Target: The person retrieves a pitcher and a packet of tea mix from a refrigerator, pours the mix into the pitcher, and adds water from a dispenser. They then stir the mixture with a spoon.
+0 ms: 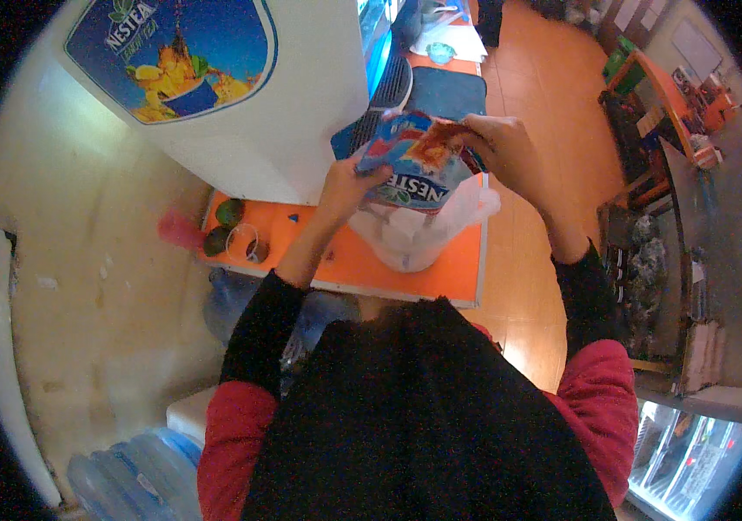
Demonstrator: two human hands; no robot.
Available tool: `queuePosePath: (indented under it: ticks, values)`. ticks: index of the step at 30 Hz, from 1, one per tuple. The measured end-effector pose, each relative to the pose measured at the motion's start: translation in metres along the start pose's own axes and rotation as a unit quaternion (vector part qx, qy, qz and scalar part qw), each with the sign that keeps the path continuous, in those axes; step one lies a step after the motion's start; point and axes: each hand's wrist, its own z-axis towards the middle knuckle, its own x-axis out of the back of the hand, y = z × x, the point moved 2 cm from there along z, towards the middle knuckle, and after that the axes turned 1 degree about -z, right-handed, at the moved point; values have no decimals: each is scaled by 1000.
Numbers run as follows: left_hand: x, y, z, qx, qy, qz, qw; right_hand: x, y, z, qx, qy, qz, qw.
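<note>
Between my two hands is a blue and red Nestea pouch (410,172), tilted above the orange table (439,277). My left hand (352,185) grips its left edge. My right hand (501,146) pinches the upper right part, near its brown printed area. Beneath the pouch stands a whitish translucent container or bag (403,244), its upper part hidden behind the pouch. Whether the pouch is torn at the top cannot be made out.
A large white Nestea drink dispenser (305,130) fills the upper left, its dark drip tray (391,84) beside my hands. Two green round fruits (230,212) and a clear cup (242,243) sit at the table's left end. Blue water bottles (136,478) stand lower left.
</note>
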Motion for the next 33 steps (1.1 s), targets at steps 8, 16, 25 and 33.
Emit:
queuePosePath:
  ticks: [8,16,25,33]
  values:
    - [-1,16,-5,-57,-8,38,998,3,1,0,81,60,-166,981]
    - [8,22,-12,-101,-34,82,991,-10,6,-21,-8,89,-49,995]
    - [15,8,-21,-133,-27,219,966,-31,30,-59,-39,211,32,976]
    - [15,13,2,-76,9,144,987,-44,61,-71,-162,224,133,952]
